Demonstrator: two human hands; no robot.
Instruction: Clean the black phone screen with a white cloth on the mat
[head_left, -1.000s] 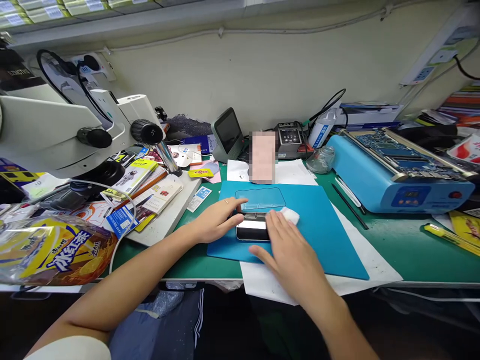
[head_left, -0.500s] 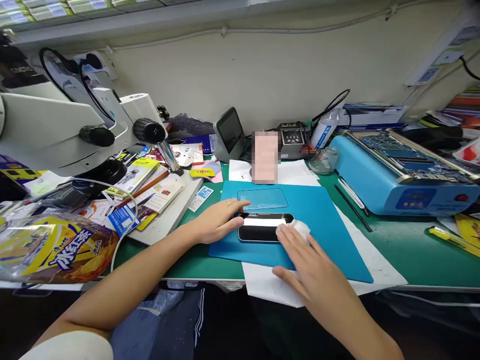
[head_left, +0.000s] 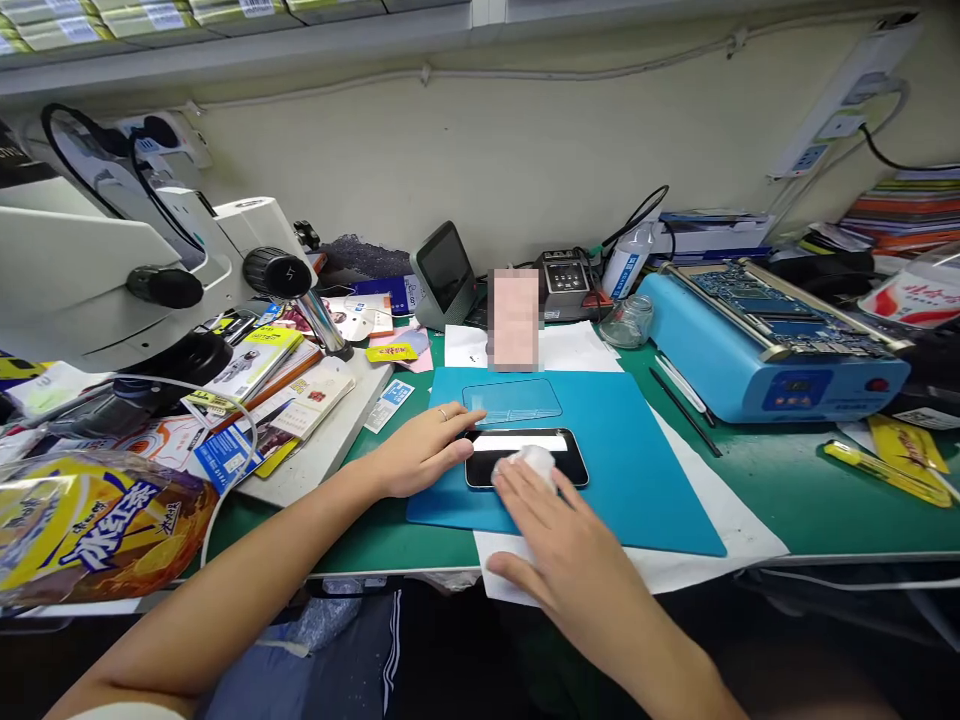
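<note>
Phone [head_left: 559,462], black, glossy screen up, lies flat on blue mat [head_left: 637,470], long side running 9 to 3 o'clock, near the mat's front-left part. Left hand [head_left: 420,455] rests palm down at the phone's 9 o'clock end, fingers spread loosely, fingertips touching the phone's left edge; ring on one finger; nothing gripped. Right hand [head_left: 559,540] comes in from 5 o'clock, fingers extended and pressed on a white wad [head_left: 536,462] that sits on the screen, about mid-phone. Wad held under the fingertips, not pinched as far as I can tell; thumb out to the side over white paper [head_left: 720,545] under the mat. Clear film [head_left: 512,400] lies on the mat just at 12 o'clock of the phone, apart from it. Mat sits on green bench [head_left: 787,490].

Around: microscope [head_left: 112,270] at 9–10 o'clock, its base cluttered with leaflets and packets. Snack bag [head_left: 90,520] at 8 o'clock, bench edge. Blue machine [head_left: 765,350] at 2 o'clock with a circuit board on top. Small grey display [head_left: 442,272] and a glass jar [head_left: 628,322] at 12–1 o'clock near the wall. Black thin tool [head_left: 684,398] between mat and blue machine. Yellow pen-like thing [head_left: 885,472] at 3 o'clock.
</note>
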